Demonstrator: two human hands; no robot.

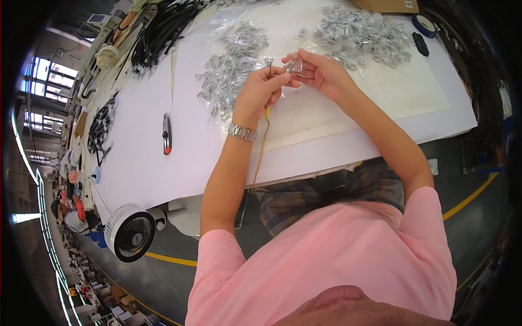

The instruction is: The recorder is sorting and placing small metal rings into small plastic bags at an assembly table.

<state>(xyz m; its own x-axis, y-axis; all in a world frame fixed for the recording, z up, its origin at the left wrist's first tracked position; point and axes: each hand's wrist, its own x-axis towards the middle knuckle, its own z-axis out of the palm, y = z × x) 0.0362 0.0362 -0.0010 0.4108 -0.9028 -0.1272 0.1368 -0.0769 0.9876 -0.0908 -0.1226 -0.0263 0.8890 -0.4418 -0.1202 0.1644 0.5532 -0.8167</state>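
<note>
My left hand [262, 89] and my right hand [328, 76] meet over the white-covered table, between two piles of small metal hardware pieces. The right fingers hold a small clear plastic bag [297, 64]. A shiny metal piece [289, 67] shows at the bag's left side, pinched by my left thumb and forefinger. From the left fist a slim tool with a metal tip [268, 62] also sticks up; its kind is mostly hidden. A yellow cord [263, 144] hangs below that hand. The left pile [234, 68] and the right pile [364, 35] look partly bagged.
A utility knife [167, 134] lies on the table at left. Black straps [157, 35] are heaped at the back left. A tape roll [425, 25] and a cardboard box [389, 5] sit at the far right. A fan [133, 234] stands by the near left edge.
</note>
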